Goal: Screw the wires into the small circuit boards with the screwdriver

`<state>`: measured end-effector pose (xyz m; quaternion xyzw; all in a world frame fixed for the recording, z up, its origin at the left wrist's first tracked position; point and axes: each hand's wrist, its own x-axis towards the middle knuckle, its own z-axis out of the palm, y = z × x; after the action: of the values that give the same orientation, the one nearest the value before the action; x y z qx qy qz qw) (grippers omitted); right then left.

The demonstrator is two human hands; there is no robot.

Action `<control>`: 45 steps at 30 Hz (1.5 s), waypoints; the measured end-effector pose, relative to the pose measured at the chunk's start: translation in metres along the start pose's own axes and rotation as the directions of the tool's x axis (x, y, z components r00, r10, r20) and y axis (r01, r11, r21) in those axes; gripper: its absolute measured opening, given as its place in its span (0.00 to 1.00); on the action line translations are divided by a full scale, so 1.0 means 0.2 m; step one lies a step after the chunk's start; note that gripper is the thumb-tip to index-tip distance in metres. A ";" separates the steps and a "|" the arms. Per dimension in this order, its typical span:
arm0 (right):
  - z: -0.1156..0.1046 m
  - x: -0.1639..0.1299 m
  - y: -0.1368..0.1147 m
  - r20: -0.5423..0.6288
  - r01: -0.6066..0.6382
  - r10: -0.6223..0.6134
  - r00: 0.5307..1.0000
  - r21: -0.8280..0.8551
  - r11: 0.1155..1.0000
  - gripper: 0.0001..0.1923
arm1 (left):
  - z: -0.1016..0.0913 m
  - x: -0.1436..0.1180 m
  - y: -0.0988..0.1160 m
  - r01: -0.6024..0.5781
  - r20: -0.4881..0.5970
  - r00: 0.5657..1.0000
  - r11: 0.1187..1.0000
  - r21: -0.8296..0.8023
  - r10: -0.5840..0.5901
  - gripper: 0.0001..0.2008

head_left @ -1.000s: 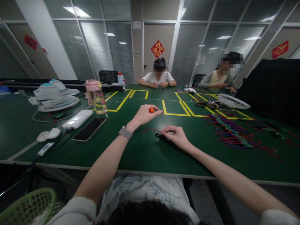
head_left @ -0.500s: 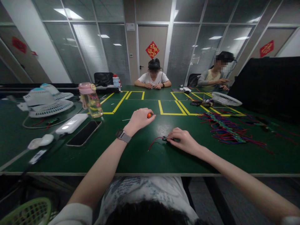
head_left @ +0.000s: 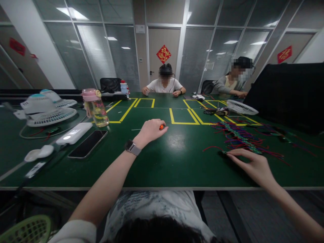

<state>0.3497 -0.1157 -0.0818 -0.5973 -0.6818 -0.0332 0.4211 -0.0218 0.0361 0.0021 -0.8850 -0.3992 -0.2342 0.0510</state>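
My left hand [head_left: 151, 131], with a watch [head_left: 132, 147] on its wrist, is closed over the middle of the table. It grips a screwdriver [head_left: 161, 127]; the orange handle end shows by the thumb and a thin shaft sticks out on the other side. My right hand [head_left: 250, 163] pinches a small circuit board [head_left: 223, 152] between thumb and fingertips, with a red wire trailing left from it. Just beyond that hand lies a row of similar green boards [head_left: 240, 136] with many red and blue wires.
A phone [head_left: 88, 144], a white power bank [head_left: 74, 133], a pink-lidded bottle [head_left: 95, 109] and white fans [head_left: 49, 113] stand at left. Yellow tape marks [head_left: 186, 123] cross the green table [head_left: 157, 172]. A large black object [head_left: 291, 98] rises at right. Two people sit opposite.
My right hand has carried the small circuit board with its red wire rightward, close to the row of boards. My left hand stays nearly in place with the screwdriver.
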 end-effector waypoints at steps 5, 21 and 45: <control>-0.01 -0.01 0.01 -0.086 -0.112 0.111 0.990 -0.009 0.994 0.20 | 0.00 0.00 0.00 -0.001 0.016 1.000 1.000 0.002 0.001 0.17; 0.01 -0.02 0.08 0.030 0.081 -0.078 0.997 -0.113 0.990 0.16 | 0.02 0.00 0.00 -0.022 0.003 1.000 0.999 0.042 0.022 0.16; 0.03 -0.01 0.06 0.072 0.228 -0.217 0.974 -0.260 0.938 0.16 | 0.00 0.00 0.02 -0.018 0.025 1.000 0.999 0.028 0.017 0.16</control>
<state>0.3571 -0.1108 -0.0927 -0.5681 -0.7430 -0.1592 0.3159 -0.0194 0.0336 0.0014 -0.8905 -0.3952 -0.2174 0.0605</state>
